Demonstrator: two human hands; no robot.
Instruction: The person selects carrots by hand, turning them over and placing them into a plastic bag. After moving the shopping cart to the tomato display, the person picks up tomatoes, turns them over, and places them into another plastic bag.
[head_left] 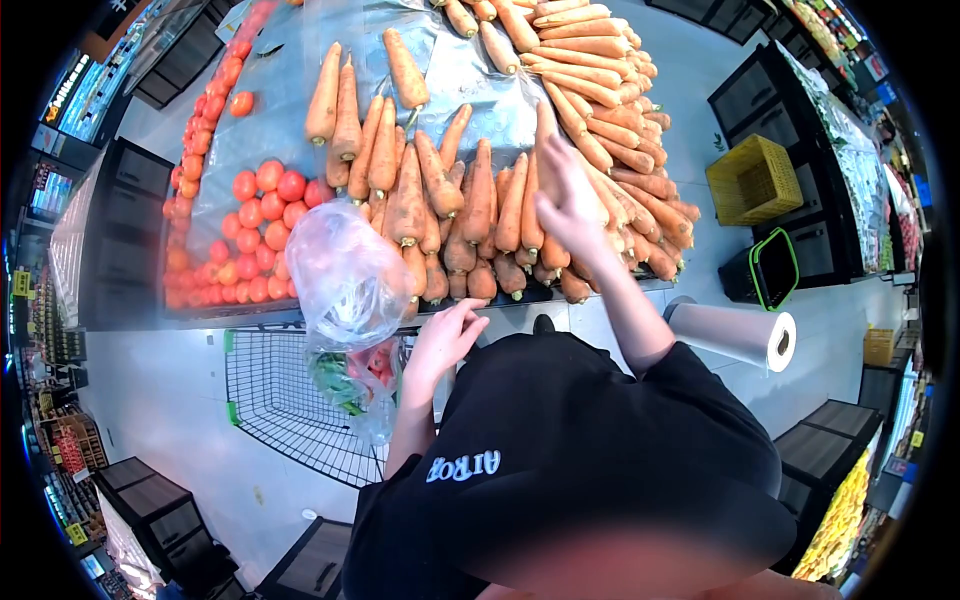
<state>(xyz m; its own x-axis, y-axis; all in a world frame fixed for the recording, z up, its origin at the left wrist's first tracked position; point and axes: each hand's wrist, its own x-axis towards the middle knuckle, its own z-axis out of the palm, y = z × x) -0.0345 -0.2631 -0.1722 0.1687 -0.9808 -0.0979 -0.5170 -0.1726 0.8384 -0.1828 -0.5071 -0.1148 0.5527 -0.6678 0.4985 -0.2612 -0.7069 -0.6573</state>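
Observation:
Carrots (480,190) lie piled on the display stand, many with their thick ends toward me. My right hand (570,205) is over the right part of the pile, fingers stretched out and thumb apart, beside an upright carrot (545,130); whether it touches that carrot is unclear. At the stand's front edge, my left hand (452,335) has loosely bent, parted fingers and nothing visible in them. A clear plastic bag (350,270), its contents hard to make out, is left of that hand, in front of the tomatoes (268,208).
Below the stand is a shopping cart (290,400) with bagged green and red produce (350,378). On the right are a roll of plastic bags (735,335), a yellow basket (755,180) and a black basket with a green rim (762,270). Dark cabinets (150,220) flank the stand.

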